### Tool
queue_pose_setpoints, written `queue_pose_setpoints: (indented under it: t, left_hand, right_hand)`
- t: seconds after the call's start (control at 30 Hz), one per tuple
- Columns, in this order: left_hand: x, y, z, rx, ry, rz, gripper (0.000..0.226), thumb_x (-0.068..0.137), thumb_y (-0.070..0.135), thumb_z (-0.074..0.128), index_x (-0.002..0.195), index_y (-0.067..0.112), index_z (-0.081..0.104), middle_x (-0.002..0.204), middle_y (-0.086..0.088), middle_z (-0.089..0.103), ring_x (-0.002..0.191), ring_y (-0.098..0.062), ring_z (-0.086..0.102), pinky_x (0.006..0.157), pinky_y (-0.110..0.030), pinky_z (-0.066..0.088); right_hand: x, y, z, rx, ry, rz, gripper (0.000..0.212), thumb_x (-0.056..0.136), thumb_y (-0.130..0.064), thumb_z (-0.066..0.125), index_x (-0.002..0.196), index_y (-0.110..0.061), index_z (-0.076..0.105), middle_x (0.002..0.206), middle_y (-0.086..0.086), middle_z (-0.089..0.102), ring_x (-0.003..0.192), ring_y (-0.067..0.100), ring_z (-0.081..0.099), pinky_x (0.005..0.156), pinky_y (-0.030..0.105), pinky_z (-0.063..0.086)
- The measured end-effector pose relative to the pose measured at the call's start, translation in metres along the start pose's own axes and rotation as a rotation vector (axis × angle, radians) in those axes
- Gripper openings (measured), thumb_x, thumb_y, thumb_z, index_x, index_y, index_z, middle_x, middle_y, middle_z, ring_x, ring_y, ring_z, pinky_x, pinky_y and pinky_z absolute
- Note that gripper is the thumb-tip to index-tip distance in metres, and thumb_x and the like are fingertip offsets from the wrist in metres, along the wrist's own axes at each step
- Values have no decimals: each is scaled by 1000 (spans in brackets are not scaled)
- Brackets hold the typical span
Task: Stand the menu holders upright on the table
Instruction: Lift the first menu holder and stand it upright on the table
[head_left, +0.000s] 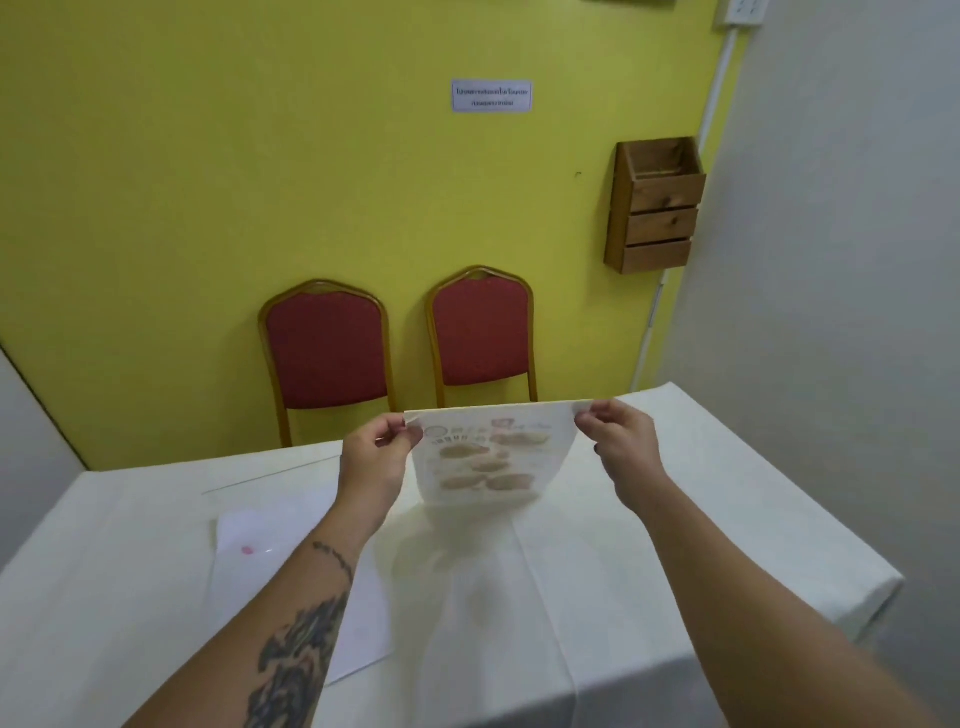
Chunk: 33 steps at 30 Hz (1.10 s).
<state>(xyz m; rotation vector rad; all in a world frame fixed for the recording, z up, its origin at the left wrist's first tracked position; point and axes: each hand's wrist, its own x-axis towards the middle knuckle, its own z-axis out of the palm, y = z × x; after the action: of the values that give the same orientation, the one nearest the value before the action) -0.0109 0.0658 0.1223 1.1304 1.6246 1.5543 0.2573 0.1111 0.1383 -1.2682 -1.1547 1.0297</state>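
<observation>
Both grips pinch menu holder (488, 457) top corners: left hand (375, 457), right hand (621, 447) | white-clothed table (701, 519) | yellow wall (260, 156)

One head-worn camera looks forward and down from close above the forearms; beyond the fingers (402, 434) lie worktop (727, 493) and yellow wall (260, 156).

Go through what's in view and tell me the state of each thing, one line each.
Menu holder: upright, held by its top corners, bottom edge at the table.
Left hand: pinching the holder's top left corner.
Right hand: pinching the top right corner.
Flat sheet: lying flat on the tablecloth, under the left forearm.
Table: covered with a white cloth.
Wooden wall box: mounted on the wall, nothing visible inside.
Two red chairs: unoccupied, against the wall.
</observation>
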Motion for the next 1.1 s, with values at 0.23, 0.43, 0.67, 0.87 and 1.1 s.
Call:
queue_pose_setpoints:
  t: [0.23,0.43,0.67,0.87,1.1]
  left_hand:
    - [17,19,12,-92,-4,-35,5,84,21,70,79,21,70,77,4,71,75,-11,64,68,-31,49]
    - [25,22,25,-217,13,-152,17,84,4,66,85,21,70,67,10,73,75,-13,69,61,-30,51]
    - [27,21,32,-306,34,-212,19,85,1,64,95,16,70,80,3,75,81,-16,70,63,-29,52]
    - [25,20,32,-319,21,-218,23,85,-4,61,93,16,69,87,-4,73,87,-23,68,71,-35,51]
    - [28,16,36,-326,62,-207,26,85,-6,59,92,17,69,91,-6,71,90,-24,67,72,-35,50]
  right_hand:
    - [27,-25,3,30,-102,51,12,95,-6,60,84,-11,63,76,5,61,68,13,63,58,26,48]
    - [42,-20,0,55,-188,83,11,98,-6,55,89,-9,60,78,10,61,77,26,68,64,44,60]
    - [60,-4,-5,71,-272,66,13,96,2,54,95,-8,63,74,4,71,72,20,74,55,36,59]
    - [70,5,-10,94,-344,49,29,86,16,52,96,-9,64,72,-1,75,71,18,74,57,31,58]
    - [69,7,-7,82,-332,1,29,88,15,52,97,-10,64,68,-4,73,68,13,73,55,27,58]
